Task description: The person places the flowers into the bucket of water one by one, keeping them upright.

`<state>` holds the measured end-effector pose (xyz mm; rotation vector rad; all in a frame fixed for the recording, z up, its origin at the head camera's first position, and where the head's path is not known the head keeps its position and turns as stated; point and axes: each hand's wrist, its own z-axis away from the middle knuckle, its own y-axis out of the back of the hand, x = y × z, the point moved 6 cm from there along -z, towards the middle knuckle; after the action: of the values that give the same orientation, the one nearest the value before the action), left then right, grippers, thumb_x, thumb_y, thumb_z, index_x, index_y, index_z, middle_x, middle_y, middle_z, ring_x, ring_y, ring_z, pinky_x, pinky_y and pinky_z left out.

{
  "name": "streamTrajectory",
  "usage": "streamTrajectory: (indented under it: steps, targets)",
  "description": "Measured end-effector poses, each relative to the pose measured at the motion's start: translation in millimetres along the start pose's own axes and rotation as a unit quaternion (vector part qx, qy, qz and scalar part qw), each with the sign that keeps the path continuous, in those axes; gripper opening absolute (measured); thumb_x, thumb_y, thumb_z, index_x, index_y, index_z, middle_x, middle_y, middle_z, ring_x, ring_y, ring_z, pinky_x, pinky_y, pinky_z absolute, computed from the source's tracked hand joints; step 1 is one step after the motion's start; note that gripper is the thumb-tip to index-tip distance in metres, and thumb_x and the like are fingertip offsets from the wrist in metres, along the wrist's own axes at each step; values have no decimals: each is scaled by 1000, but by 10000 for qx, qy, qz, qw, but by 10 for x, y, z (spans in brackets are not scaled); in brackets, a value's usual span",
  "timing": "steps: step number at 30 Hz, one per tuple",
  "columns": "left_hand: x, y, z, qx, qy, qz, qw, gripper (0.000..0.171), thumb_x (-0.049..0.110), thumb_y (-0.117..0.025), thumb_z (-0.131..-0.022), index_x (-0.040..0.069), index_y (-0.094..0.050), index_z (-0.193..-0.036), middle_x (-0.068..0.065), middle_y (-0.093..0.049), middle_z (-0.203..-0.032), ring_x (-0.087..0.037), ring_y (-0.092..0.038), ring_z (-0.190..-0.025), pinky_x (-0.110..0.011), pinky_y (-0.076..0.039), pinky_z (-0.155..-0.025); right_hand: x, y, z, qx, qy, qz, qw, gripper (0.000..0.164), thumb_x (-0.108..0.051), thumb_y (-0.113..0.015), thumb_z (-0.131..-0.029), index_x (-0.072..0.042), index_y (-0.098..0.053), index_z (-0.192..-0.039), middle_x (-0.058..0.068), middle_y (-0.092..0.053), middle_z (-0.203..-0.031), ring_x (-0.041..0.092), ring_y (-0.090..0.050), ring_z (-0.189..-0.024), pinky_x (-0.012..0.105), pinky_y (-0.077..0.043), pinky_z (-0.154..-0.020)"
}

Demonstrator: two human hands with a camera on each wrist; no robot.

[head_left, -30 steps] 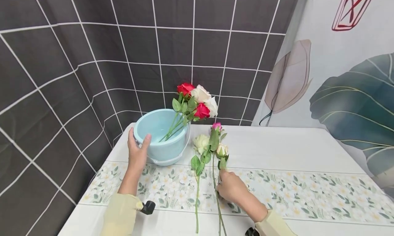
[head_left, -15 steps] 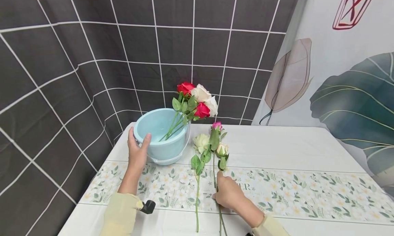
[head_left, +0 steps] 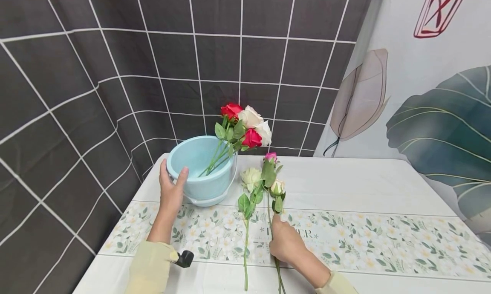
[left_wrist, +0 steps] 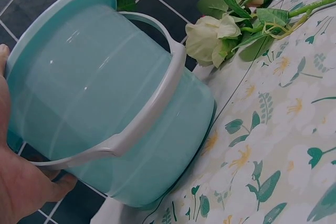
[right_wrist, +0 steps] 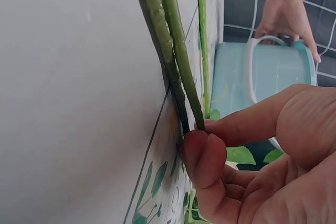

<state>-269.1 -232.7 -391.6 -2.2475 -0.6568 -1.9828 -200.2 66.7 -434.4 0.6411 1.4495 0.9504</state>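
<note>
My left hand [head_left: 171, 196] holds the light blue bucket [head_left: 207, 191] at the left side of its rim, with the thumb at the near edge. The bucket stands upright, its white handle [left_wrist: 149, 106] hanging down. Red roses [head_left: 252, 137] and white roses [head_left: 250, 116] lean out of it to the right. On the table, my right hand [head_left: 285, 240] pinches two green stems [right_wrist: 178, 51] lying together, between thumb and fingers. These stems lead up to a pink rose [head_left: 270, 156] and a cream rosebud [head_left: 277, 187]. A pale green-white rose [head_left: 251, 178] lies just left of them.
A white table [head_left: 345, 179] carries a floral printed strip [head_left: 383, 243] across its middle. Behind and to the left hangs a dark cloth [head_left: 168, 55] with a white grid. A pale leaf-print cloth [head_left: 406, 149] hangs at the back right.
My right hand has slid slightly toward me along the stems and closed on them, and the stems have shifted a little to the right. My left hand and the bucket stay put.
</note>
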Motion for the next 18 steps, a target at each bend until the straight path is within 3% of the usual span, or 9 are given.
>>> streamTrajectory:
  steps: [3,11,18]
  targets:
    - [-1,-1,2,-7,9,-24,10000,84,56,-48,-94,30,4,-155,-5,-1,-160,-25,0,-148,-52,1,-118,5,14,5,69,-39,-72,9999,73,15,-61,-71,22,-31,-137,29,-64,-87,16,-50,-48,25,-39,-37]
    - [-6,0,1,0,-11,-15,10000,83,56,-48,-95,30,4,-155,-6,-3,-160,-26,-1,-148,-52,1,-118,10,62,17,329,-6,-570,9978,52,14,-60,-77,16,-44,-127,4,-51,-56,11,-48,-41,20,-36,-33]
    - [-4,-1,-2,13,-38,5,10000,83,55,-49,-95,29,3,-155,-7,-3,-160,-26,0,-148,-53,1,-117,15,100,16,498,-3,-1045,9933,48,13,-61,-80,13,-46,-126,1,-50,-57,9,-49,-41,18,-39,-35]
